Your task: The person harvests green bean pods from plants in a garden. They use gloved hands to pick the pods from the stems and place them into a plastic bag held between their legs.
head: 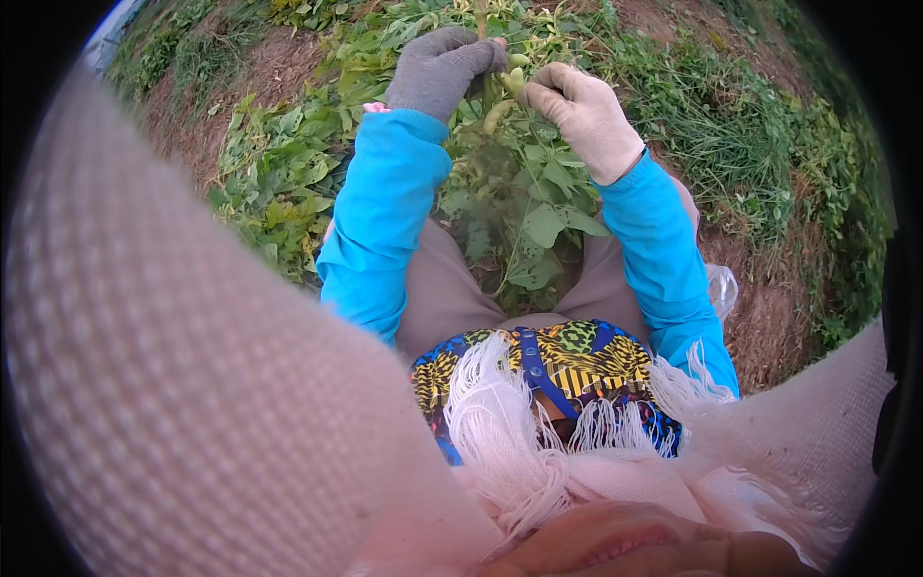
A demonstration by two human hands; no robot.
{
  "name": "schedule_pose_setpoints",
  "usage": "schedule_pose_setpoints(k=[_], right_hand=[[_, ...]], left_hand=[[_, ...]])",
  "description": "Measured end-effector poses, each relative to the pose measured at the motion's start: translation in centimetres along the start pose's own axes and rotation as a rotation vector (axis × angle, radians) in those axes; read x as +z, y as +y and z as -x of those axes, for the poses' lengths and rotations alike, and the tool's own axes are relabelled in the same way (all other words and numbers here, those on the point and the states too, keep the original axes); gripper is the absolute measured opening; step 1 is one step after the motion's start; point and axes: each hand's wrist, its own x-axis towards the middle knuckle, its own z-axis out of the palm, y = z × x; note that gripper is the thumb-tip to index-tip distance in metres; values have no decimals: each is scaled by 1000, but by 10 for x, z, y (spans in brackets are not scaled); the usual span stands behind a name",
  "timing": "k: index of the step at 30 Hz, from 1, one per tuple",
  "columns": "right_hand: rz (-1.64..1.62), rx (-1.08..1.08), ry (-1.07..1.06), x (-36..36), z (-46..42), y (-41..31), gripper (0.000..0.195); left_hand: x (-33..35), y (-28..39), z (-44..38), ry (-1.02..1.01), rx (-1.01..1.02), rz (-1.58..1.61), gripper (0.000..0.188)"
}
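My left hand (451, 68), in a grey knitted glove with a bare fingertip showing, is closed around the upright stem (482, 18) of a bean plant. Plump green pods (515, 78) hang from the stem beside it. From the right, my right hand (577, 112) in a cream glove pinches at one of these pods; its fingertips are partly hidden. A yellowish pod (497, 117) dangles just below. Broad leaves (544, 223), some with holes, spread below both hands and between my knees.
Leafy bean plants (281, 166) lie to the left, with brown soil (209, 101) beyond. Grassy weeds (721, 144) grow on the right. A clear plastic piece (721, 288) is by my right sleeve. A pale fringed scarf (216, 404) covers much of the lower view.
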Motion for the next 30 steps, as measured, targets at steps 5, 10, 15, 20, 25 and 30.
schedule_pose_setpoints(k=[5, 10, 15, 20, 25, 30], right_hand=[[-281, 308, -187, -11, -4, 5, 30], [-479, 375, -505, -18, -3, 16, 30], [-481, 365, -409, -16, -1, 10, 29], [-295, 386, -134, -9, 1, 16, 24], [-298, 279, -99, -20, 0, 13, 23], [-197, 332, -346, -26, 3, 2, 20]], left_hand=[[9, -6, -4, 13, 59, -69, 22], [11, -4, -3, 132, 48, -256, 25], [6, -9, -12, 148, -13, -298, 30], [4, -11, -18, 90, 61, -255, 30], [-1, -2, -9, 86, 93, -205, 27], [-3, -2, -9, 127, 56, -206, 28]])
